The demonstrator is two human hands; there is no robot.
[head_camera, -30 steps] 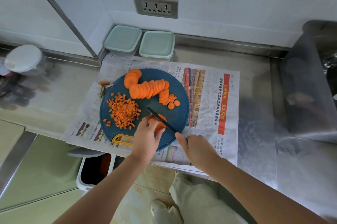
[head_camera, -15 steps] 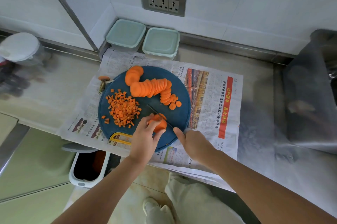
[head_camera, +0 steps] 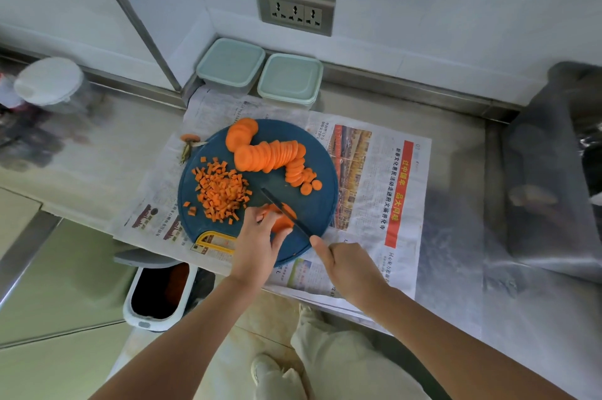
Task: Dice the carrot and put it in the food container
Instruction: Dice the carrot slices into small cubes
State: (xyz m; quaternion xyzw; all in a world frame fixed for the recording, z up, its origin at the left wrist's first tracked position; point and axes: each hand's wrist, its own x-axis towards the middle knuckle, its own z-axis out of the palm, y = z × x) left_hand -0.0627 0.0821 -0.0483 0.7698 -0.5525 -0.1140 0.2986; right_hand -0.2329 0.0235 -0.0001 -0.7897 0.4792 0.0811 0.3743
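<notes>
On a stainless steel counter [head_camera: 456,139], a spread sheet of printed newspaper [head_camera: 368,178] lies under a round dark blue cutting board [head_camera: 321,204]. Two pale green square plastic food containers [head_camera: 231,64], lids on, sit against the back wall, apart from the board.

On the board, a curved row of orange carrot slices [head_camera: 270,155] lies at the far side, and a heap of small carrot dice [head_camera: 221,192] lies to its left. None of the carrot is in a container yet.

Your left hand [head_camera: 257,249] curls its fingers over a small stack of carrot slices [head_camera: 285,222] at the near edge. Your right hand [head_camera: 348,266] is clenched around the handle of a black-bladed knife [head_camera: 280,207], which lies across that stack.

The blade sits just beside your left fingertips, so if the stack slips on the smooth board, it could nick them. Loose dice could also scatter onto the newspaper.
</notes>
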